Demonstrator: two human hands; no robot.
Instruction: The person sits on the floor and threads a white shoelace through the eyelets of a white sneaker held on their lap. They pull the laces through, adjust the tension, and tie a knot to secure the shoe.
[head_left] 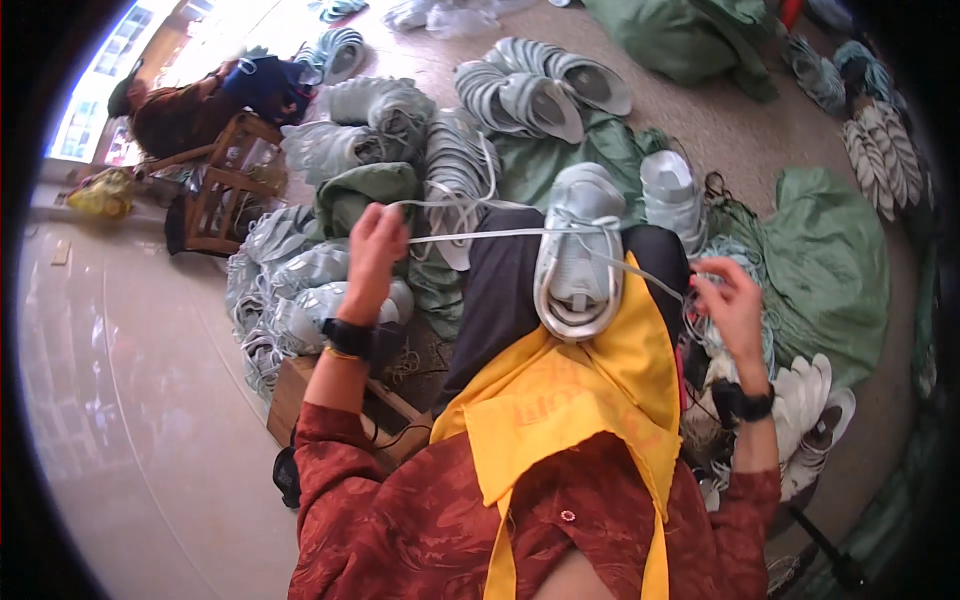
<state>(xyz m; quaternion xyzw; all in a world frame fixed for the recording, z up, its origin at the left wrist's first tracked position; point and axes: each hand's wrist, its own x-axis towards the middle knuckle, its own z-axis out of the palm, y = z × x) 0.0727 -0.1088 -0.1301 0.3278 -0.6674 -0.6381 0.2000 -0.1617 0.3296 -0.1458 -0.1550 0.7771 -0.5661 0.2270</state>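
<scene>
A pale grey-white shoe (582, 185) rests upright across my knees, its opening toward me. Its white shoelace (480, 236) runs through the top eyelets and stretches out to both sides. Closed fingers of my left hand (375, 245) grip the lace on the left, where it is drawn nearly straight and a second strand loops back toward the shoe. On the right, my right hand (730, 300) pinches the other end of the lace between thumb and finger. A yellow apron (560, 390) covers my lap below the shoe.
Nested stacks of similar pale shoes (540, 85) lie ahead, with more piled shoe uppers (300, 270) at my left. Green cloth sacks (825, 260) lie right and far ahead. White shoes (810, 400) are near my right elbow. A wooden stool (225, 195) stands at far left.
</scene>
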